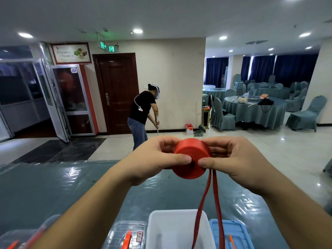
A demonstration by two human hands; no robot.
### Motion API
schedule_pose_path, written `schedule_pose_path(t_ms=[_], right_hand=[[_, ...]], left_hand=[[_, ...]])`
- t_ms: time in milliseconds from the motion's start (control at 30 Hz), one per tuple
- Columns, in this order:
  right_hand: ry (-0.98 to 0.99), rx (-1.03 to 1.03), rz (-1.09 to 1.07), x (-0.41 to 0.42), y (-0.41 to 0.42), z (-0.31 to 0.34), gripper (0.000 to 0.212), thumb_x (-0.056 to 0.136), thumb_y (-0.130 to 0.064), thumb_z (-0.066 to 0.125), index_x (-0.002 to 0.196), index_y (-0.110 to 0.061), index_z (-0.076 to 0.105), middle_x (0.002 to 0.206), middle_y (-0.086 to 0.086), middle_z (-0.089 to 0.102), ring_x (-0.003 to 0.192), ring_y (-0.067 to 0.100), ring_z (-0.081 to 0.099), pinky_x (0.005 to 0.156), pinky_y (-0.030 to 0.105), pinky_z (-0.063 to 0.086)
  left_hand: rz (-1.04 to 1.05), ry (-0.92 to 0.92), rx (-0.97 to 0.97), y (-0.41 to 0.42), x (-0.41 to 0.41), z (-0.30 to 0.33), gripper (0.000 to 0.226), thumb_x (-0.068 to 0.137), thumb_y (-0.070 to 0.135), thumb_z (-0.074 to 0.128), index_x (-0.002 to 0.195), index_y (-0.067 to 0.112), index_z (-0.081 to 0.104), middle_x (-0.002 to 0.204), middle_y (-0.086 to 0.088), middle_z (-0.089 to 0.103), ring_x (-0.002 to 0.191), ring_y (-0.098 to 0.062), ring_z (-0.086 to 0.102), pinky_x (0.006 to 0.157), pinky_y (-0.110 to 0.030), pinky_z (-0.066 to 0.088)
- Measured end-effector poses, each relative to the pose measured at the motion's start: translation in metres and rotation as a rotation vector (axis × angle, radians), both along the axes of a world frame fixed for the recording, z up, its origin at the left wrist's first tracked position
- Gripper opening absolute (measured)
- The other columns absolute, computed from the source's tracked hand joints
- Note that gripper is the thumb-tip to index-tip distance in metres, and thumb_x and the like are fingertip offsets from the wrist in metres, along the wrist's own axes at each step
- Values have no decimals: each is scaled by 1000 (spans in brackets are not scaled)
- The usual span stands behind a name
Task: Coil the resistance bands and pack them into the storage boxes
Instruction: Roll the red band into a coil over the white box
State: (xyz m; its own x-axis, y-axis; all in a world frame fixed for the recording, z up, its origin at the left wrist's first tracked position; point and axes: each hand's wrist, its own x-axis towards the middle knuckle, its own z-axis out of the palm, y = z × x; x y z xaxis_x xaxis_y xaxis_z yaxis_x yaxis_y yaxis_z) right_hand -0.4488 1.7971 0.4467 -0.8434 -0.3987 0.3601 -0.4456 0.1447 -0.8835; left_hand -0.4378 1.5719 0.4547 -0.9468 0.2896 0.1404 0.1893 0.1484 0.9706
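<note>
The resistance band (191,158), a red coil with two loose tails, is clamped between our left hand (156,159) and right hand (239,160), thumbs pressed on its near face and fingers wrapped behind. If either thumb eases, we judge the coil could spring open. Below the hands, the tails hang over the white storage box (177,229), where they could snag its rim.
</note>
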Motion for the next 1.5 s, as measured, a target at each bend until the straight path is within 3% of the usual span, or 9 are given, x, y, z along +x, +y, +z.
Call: schedule_pose_path(t_ms=[67,267,467,567,700,867,1067,1267,1500], right_hand=[[3,36,10,-1,0,3,42,72,-8,86,109,-24,76,101,-2,81,97,14,77,88,24,60],[-15,-94,-3,2,0,-2,45,68,-23,82,113,-20,76,103,1,81,100,17,77,90,28,61],[1,96,24,3,3,11,33,76,-11,85,107,-21,78,98,-2,81,95,14,78,86,26,61],[37,-32,-26,1,0,11,43,68,-26,84,110,-23,76,102,-3,81,99,13,77,89,29,61],[54,-158,-45,0,-1,5,44,69,-26,80,112,-20,76,103,-1,81,102,14,76,94,28,59],[56,34,11,0,2,8,34,82,-9,80,114,-19,76,103,-1,81,101,15,76,92,27,59],[-17,-71,13,-1,7,9,43,72,-22,81,115,-17,76,104,2,81,101,18,77,93,30,60],[-16,161,58,1,10,16,33,79,-9,84,110,-18,77,98,-1,81,95,15,78,86,25,61],[-10,-25,24,-1,9,13,36,71,-21,80,107,-16,78,99,3,81,96,19,78,89,27,61]], left_hand=[[-11,32,-87,-1,0,5,47,70,21,84,114,8,75,105,-14,79,99,-27,76,90,-36,61],[-6,-4,166,-1,0,0,41,71,16,79,112,12,77,103,-13,78,93,-23,75,79,-29,60],[-16,113,-172,-2,1,12,38,79,10,85,115,12,74,105,-8,79,101,-23,76,90,-34,61],[43,115,-18,1,1,12,38,72,14,85,108,7,76,101,-13,79,94,-25,76,86,-35,62],[67,58,183,9,1,0,31,67,19,84,98,15,79,97,-13,79,90,-24,75,78,-31,61],[-18,140,-112,5,1,5,33,81,3,84,106,24,77,103,-5,80,97,-19,76,83,-28,59],[8,108,76,8,1,1,28,74,11,83,95,28,81,99,-5,80,92,-18,76,78,-26,59],[-62,61,-190,2,-2,3,37,80,9,86,114,13,74,107,-10,79,103,-27,75,92,-39,60],[-27,48,121,6,-2,-6,28,71,13,81,98,21,80,97,-9,79,89,-20,75,77,-29,60]])
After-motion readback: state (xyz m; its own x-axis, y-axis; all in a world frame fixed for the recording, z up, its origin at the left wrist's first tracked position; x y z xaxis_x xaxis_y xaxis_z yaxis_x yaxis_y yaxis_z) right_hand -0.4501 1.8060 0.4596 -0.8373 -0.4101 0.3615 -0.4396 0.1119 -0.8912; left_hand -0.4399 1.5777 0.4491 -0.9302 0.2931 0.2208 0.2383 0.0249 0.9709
